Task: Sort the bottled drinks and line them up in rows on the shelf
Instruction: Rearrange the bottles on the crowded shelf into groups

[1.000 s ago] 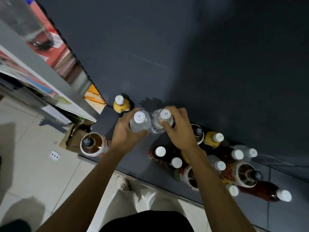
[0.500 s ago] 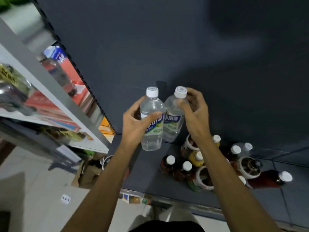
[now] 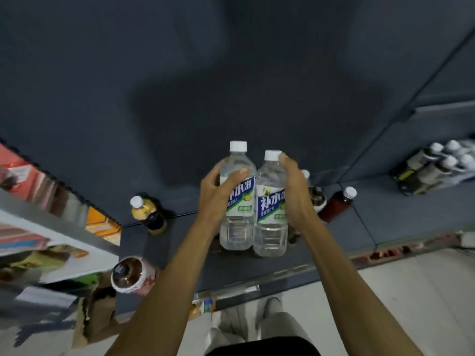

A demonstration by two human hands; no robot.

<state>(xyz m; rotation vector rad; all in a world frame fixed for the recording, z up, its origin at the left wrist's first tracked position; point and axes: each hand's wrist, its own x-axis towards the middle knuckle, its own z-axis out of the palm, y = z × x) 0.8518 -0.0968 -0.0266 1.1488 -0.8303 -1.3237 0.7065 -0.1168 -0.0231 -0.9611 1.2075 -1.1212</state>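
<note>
**Two water bottles held over the shelf**

The left hand wraps its fingers around a clear plastic water bottle with a white cap. The right hand grips a matching second clear bottle, touching the first. Both stand upright above the dark grey shelf. Left of the left fingers stands a yellow juice bottle; right of the right fingers, a dark red bottle.
</note>
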